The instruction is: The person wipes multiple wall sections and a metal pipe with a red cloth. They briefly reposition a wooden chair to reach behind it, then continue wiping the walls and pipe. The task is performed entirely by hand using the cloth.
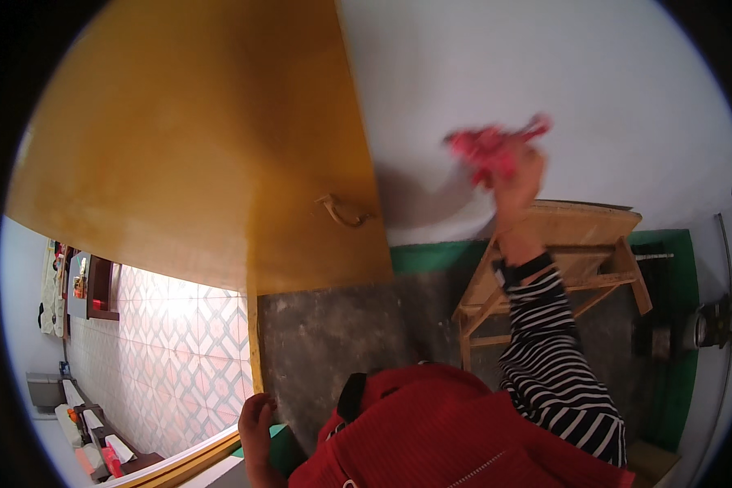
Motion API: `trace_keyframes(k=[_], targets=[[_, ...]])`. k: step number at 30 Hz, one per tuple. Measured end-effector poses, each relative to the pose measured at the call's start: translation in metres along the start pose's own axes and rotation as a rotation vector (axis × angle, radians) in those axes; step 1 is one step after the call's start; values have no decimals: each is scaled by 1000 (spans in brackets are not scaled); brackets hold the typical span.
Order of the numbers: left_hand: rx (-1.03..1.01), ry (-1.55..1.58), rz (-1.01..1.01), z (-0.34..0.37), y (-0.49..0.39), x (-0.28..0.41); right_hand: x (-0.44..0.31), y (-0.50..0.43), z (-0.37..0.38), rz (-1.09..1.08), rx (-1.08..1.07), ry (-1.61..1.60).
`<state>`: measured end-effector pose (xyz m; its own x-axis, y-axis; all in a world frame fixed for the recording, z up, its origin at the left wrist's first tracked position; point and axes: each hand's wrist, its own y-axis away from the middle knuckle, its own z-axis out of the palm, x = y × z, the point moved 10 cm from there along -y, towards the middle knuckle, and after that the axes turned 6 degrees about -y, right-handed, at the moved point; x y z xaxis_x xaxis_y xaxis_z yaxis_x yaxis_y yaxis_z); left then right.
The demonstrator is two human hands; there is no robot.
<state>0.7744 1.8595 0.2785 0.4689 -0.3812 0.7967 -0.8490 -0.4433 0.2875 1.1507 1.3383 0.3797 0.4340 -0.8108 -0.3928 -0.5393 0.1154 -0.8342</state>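
Note:
A crumpled pink-red cloth [485, 148] is bunched in my right hand [520, 177], which is raised in front of the white wall [585, 85]. Both look blurred, and I cannot tell whether the cloth touches the wall. A yellow-brown door [177, 140] stands ajar to the left of that hand, with a curved metal pull handle [344, 213] near its edge. Low on the left, my left hand [256, 436] has its fingers bent beside the yellow door frame [254, 341]. Whether it grips the frame is unclear.
A wooden table [573, 222] with slanting legs stands against the wall, under my right arm. Dark concrete floor [354, 329] lies below me. Through the doorway are patterned tiles [183, 348] and a dark cabinet [100, 287]. A motorcycle-like object [710, 323] is at the right.

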Motion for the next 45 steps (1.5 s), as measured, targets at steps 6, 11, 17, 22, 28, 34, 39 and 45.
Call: trace_keyframes(k=[6,11,17,22,28,34,39,45], targets=[[16,-14,25,3,2,0,13,-116,-86,-145,413,-61],[-8,9,-15,14,5,-6,37,30,26,58,-20,-217],[-38,-67,-14,10,5,7,52,140,81,435,-257,-45],[-3,-85,-31,0,9,10,3,-10,-17,107,298,-262],[59,-44,31,-2,18,-11,-73,-56,-11,7,264,-131],[48,-130,140,-9,24,-4,-101,69,125,-39,-462,-117],[133,-109,91,-27,39,-16,-113,76,141,48,-659,-125],[224,-109,30,-41,62,-49,-169,-90,46,-167,-3,-442]])
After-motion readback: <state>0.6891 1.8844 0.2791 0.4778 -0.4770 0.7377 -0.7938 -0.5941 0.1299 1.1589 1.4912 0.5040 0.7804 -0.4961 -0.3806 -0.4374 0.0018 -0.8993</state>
